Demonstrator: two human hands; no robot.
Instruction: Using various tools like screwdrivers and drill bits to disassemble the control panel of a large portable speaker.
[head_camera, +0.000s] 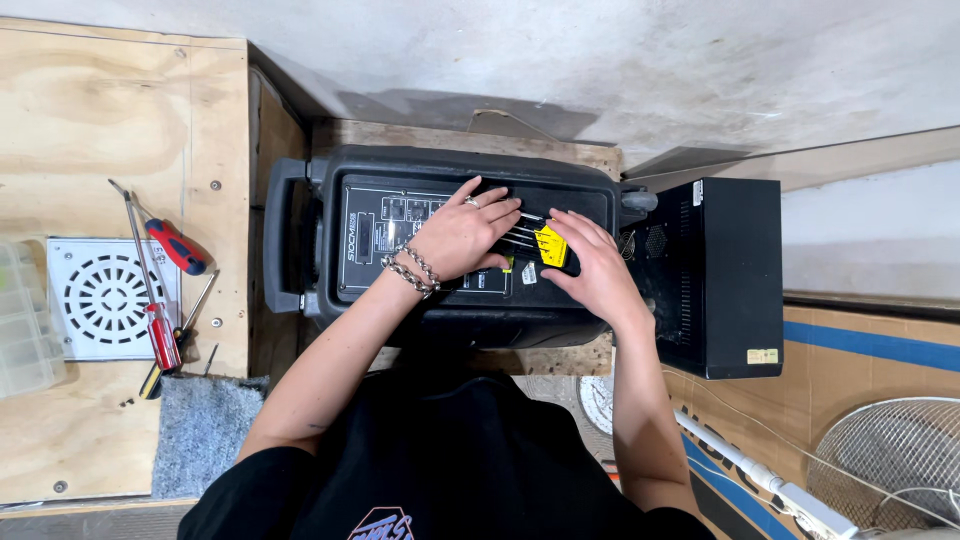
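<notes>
A black speaker (450, 245) is seen from above, laid on its back on a wooden stand, directly in front of the person, with its control panel (385, 240) facing up and a carry handle (278, 235) at its left end. A small yellow tool set (550, 245), with thin metal rods fanned out to the left, lies on the panel between the two hands. The left hand (460, 235), with a ring and chain bracelets at the wrist, is laid flat on the panel, fingers spread and touching the rods; its grip is apart, clamped on nothing. The right hand (595, 265) is rested on the panel with its fingertips against the yellow part; whether its grip is closed on it cannot be told.

Just to the right of the speaker a black metal box (730, 270) is placed. To the left, on a plywood tabletop (110, 110), two red-handled screwdrivers (165, 290) are laid beside a white round-grilled vent cover (105, 298). A clear plastic organiser (25, 320) is seen at the far left edge. A white wire fan guard (890, 455) is seen at lower right, on cardboard.
</notes>
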